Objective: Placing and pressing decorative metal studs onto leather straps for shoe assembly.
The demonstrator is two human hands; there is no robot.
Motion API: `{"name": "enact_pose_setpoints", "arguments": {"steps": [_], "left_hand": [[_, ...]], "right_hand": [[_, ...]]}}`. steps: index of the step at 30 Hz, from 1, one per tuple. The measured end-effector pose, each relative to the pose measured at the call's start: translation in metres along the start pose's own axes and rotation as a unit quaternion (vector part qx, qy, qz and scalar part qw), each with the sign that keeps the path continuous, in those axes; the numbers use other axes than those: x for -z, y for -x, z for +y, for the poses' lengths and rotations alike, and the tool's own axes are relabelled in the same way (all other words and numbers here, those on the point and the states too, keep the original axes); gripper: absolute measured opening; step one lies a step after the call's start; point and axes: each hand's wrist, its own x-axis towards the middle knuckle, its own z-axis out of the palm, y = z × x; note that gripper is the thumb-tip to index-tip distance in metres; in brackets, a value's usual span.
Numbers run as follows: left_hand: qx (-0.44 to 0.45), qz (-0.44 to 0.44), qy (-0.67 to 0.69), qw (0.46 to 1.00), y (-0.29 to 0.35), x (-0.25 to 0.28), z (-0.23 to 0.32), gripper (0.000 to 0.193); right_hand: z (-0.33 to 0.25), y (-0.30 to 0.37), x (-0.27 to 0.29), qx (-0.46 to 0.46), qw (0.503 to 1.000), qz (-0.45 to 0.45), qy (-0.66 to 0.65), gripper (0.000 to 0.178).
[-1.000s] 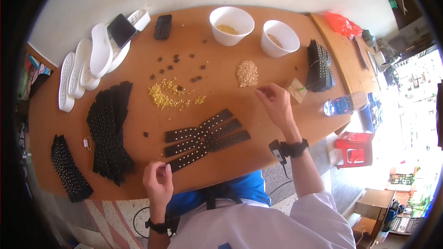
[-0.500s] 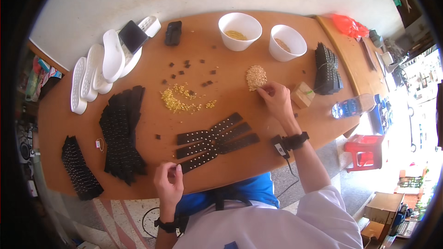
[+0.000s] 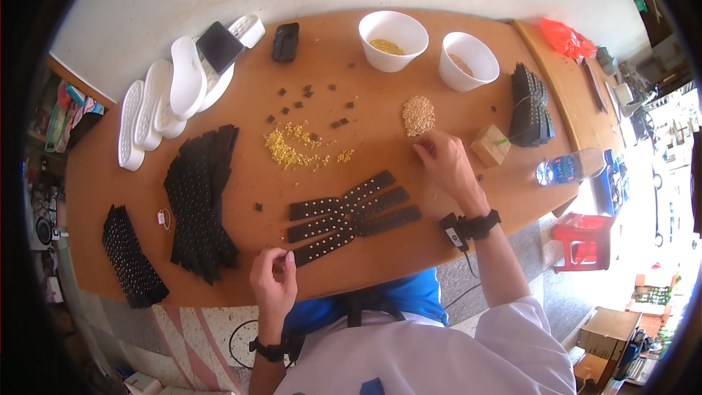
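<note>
Black crossed straps (image 3: 351, 216) dotted with pale studs lie on the table in front of me. At the near left strap end, my left hand (image 3: 275, 281) is closed, thumb and fingers pinched at the strap's tip. My right hand (image 3: 447, 164) is closed in a pinch just on the near side of a heap of small copper-coloured studs (image 3: 419, 115). Whatever its fingertips hold is too small to make out. Loose gold-coloured studs (image 3: 285, 148) are scattered beyond the straps, with small dark squares (image 3: 298, 104) around them.
Two white bowls (image 3: 393, 58) stand at the back. Stacked black straps (image 3: 201, 205) lie left, another bundle (image 3: 530, 106) right. White soles (image 3: 150, 102) line the far left. A wooden block (image 3: 490, 145) and water bottle (image 3: 570, 168) are right; a red stool (image 3: 585, 241) stands beyond the edge.
My right hand has drawn back slightly toward me from the copper-coloured heap, fingers still pinched. My left hand stays at the strap end. The whole view has shifted a little.
</note>
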Motion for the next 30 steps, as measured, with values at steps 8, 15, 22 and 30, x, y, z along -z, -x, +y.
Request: {"name": "enact_pose_setpoints", "arguments": {"steps": [8, 15, 22, 30], "left_hand": [[-0.006, 0.007, -0.006, 1.000, 0.000, -0.001, -0.001, 0.009], [-0.005, 0.007, -0.007, 1.000, 0.000, -0.002, -0.001, 0.009], [-0.004, 0.003, -0.006, 1.000, 0.000, -0.002, -0.001, 0.009], [-0.001, 0.002, -0.007, 1.000, 0.000, -0.002, -0.001, 0.009]], "right_hand": [[-0.001, 0.001, -0.001, 0.012, 1.000, -0.001, 0.008, 0.010], [0.005, -0.004, 0.000, -0.072, 0.996, -0.032, -0.041, 0.015], [-0.014, 0.005, 0.000, -0.063, 0.997, -0.016, -0.047, 0.015], [-0.056, 0.047, -0.005, 0.027, 0.982, -0.142, -0.125, 0.010]]}}
